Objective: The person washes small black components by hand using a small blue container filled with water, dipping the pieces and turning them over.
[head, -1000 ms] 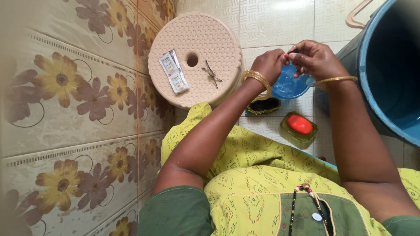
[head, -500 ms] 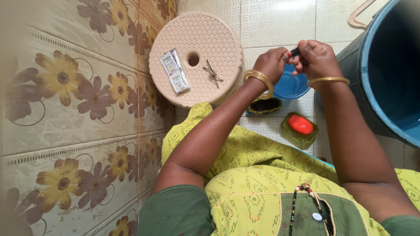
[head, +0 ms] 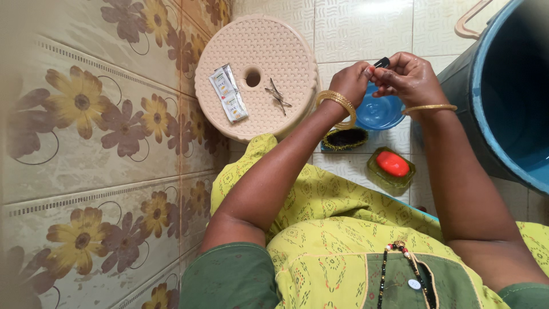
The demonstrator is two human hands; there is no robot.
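Note:
My left hand (head: 350, 80) and my right hand (head: 407, 75) meet above a small blue bowl (head: 378, 112) holding water. Both pinch a small dark object (head: 382, 62) between their fingertips; what it is cannot be told. Gold bangles ring both wrists. To the left of my left hand stands a round beige plastic stool (head: 257, 77). Its top carries two small sachets (head: 228, 93) and thin metal hairpins (head: 277, 95).
A dark brush (head: 345, 139) lies on the floor tiles below the bowl. A red soap in a green dish (head: 392, 165) sits beside it. A large blue drum (head: 506, 91) with water stands at the right. A floral tiled wall (head: 86, 114) runs along the left.
My hands stayed over the bowl, working the small dark object between the fingertips. My right hand turned slightly and the object now pokes out above the fingers.

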